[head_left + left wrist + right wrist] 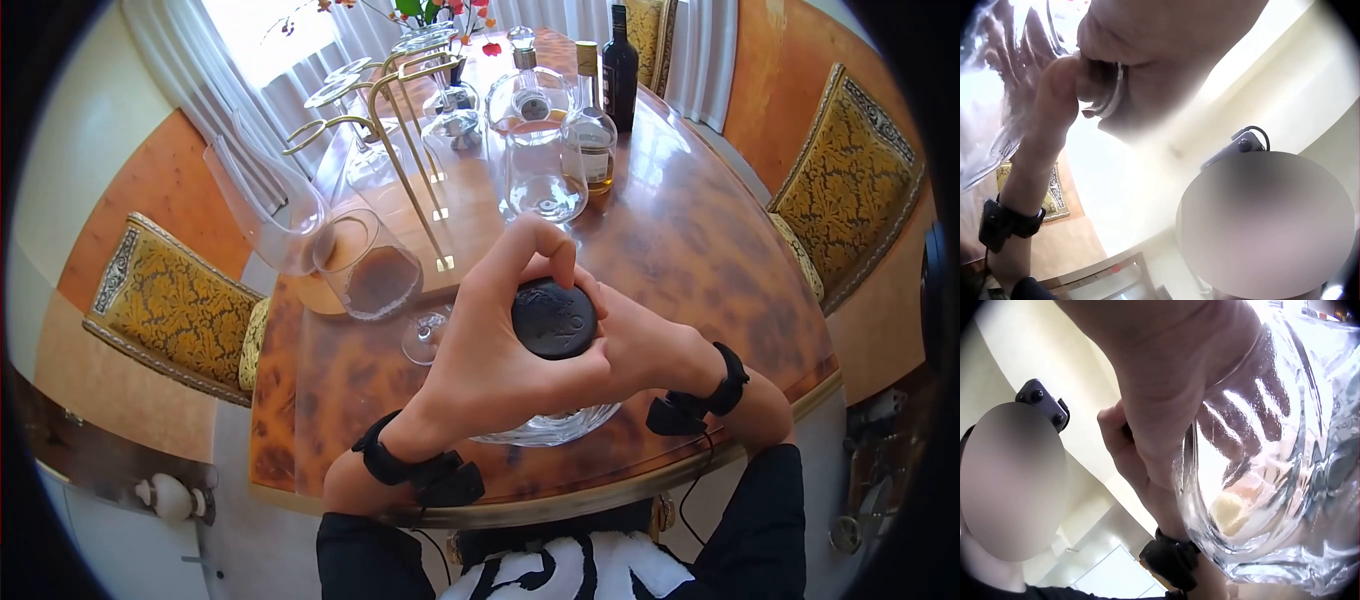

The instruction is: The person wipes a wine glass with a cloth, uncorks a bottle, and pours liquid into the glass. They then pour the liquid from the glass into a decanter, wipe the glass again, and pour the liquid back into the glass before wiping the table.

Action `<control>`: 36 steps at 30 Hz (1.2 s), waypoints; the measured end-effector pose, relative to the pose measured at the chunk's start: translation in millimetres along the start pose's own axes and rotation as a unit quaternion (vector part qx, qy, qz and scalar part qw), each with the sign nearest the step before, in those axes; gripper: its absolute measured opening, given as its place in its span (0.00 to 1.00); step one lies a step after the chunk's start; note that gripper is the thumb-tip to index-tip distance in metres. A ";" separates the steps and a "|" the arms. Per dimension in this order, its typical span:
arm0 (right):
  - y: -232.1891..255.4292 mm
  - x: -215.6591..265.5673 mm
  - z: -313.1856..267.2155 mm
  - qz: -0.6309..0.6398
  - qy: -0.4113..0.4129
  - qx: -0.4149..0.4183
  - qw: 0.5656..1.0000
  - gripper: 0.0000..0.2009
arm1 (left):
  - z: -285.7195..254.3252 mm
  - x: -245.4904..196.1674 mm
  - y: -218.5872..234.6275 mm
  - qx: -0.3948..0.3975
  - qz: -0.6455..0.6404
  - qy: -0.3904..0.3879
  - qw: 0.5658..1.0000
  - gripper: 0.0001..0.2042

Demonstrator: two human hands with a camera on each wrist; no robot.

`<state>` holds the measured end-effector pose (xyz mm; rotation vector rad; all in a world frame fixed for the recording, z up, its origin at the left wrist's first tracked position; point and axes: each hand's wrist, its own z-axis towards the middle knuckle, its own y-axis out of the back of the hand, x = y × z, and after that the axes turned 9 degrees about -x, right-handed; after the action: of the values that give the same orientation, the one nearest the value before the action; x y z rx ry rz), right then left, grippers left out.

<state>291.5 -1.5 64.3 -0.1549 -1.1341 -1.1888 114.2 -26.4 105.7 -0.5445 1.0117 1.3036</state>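
Observation:
A round black cap (553,318) with raised lettering faces up between the two hands. The left hand (490,350) curls thumb and index finger around its near side. From the other side the right hand (655,345) grips at the cap, its fingers partly hidden behind it. Below the hands, the base of a clear cut-glass vessel (550,428) shows. The left wrist view has the right hand's thumb against a dark piece (1099,81) with a shiny ring. In the right wrist view, the thick glass vessel (1260,506) lies beside the right hand (1172,381); its neck is hidden.
Left on the table lie a stemmed glass (380,280) with a brown-looking bowl and a tall clear decanter (265,200). Behind are a brass glass rack (410,160), a clear carafe (545,175), a whisky-coloured bottle (597,150) and a dark bottle (620,80). Patterned chairs flank the table.

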 end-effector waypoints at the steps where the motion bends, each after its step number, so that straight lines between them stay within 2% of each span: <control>1: -0.3 0.5 -0.5 -0.007 0.001 0.011 1.000 0.20 | -0.5 -2.1 -0.6 -0.003 -0.009 0.012 1.000 0.22; 3: -1.7 -2.4 -1.6 0.013 -0.006 0.007 1.000 0.19 | -2.1 -2.4 -1.9 -0.002 -0.016 0.023 1.000 0.22; 5: -1.6 -7.6 -1.9 0.032 -0.011 0.000 0.999 0.19 | -4.7 3.0 -3.0 -0.013 0.026 -0.048 0.998 0.23; 6: 0.7 -11.0 -1.6 0.021 0.015 0.000 1.000 0.20 | -6.7 2.7 -4.9 -0.008 0.028 -0.049 0.998 0.23; 9: 6.8 -11.3 2.0 -0.025 0.044 0.011 0.999 0.20 | -9.3 5.2 -10.2 -0.002 0.078 -0.166 0.983 0.23; 10: 7.8 -10.3 2.6 -0.059 0.046 0.026 0.997 0.20 | -8.8 7.1 -10.3 0.001 0.079 -0.168 0.983 0.23; 13: 6.2 -14.9 5.3 -0.030 0.024 0.011 0.999 0.22 | -4.9 9.1 -10.1 -0.011 0.070 -0.169 0.983 0.23; 15: 1.4 -21.7 7.4 -0.023 0.037 0.004 0.999 0.24 | -0.2 8.2 -8.4 -0.035 0.004 -0.075 0.997 0.23; 16: 0.4 -23.2 8.6 -0.014 0.046 0.000 0.999 0.26 | 1.2 10.1 -8.7 -0.033 0.006 -0.077 0.996 0.23; 17: 1.7 -23.1 10.3 -0.014 0.048 -0.003 0.999 0.26 | 1.8 13.2 -9.4 -0.049 -0.041 -0.048 0.997 0.23; 19: 3.8 -23.9 12.2 -0.123 0.125 0.021 0.984 0.29 | 1.9 13.5 -10.0 -0.061 -0.086 -0.016 0.994 0.22; 22: 4.1 -19.7 12.4 -0.089 0.074 0.040 0.992 0.29 | 1.2 11.5 -8.9 -0.060 -0.120 0.020 0.991 0.22; 25: 5.0 -15.5 12.4 -0.095 0.051 0.054 0.993 0.30 | 0.1 13.2 -3.4 -0.060 -0.113 0.030 0.991 0.26; 27: 2.6 -17.8 11.6 -0.075 0.043 0.034 0.996 0.31 | 2.8 15.0 9.6 0.023 -0.068 0.021 0.997 0.38; 28: 1.2 -19.4 11.4 -0.055 0.037 0.018 0.998 0.32 | 5.0 11.2 13.7 0.025 -0.067 0.019 0.997 0.38; 30: 0.4 -23.5 11.4 -0.043 0.045 0.026 0.998 0.33 | 11.8 2.3 20.8 0.115 -0.050 0.009 0.992 0.50; 31: 1.0 -23.8 11.4 -0.026 0.050 0.037 0.998 0.35 | 12.5 2.6 24.2 0.128 -0.063 0.030 0.989 0.53; 32: 1.6 -22.7 10.4 -0.028 0.052 0.036 0.998 0.35 | 14.1 7.7 25.8 0.129 -0.061 0.027 0.989 0.53; 34: 2.7 -21.0 8.7 -0.003 0.042 0.014 0.999 0.36 | 16.8 20.9 27.9 0.174 -0.111 0.069 0.976 0.54; 35: 3.3 -19.8 9.2 -0.004 0.044 0.015 0.999 0.36 | 16.4 23.3 27.4 0.173 -0.140 0.102 0.970 0.48; 36: 4.1 -18.5 10.1 0.003 0.028 0.042 0.999 0.36 | 16.6 23.7 26.0 0.172 -0.139 0.100 0.970 0.48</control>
<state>289.9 18.5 56.9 -0.0603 -1.1314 -1.1322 93.2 5.6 99.0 -0.5348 1.2484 0.8145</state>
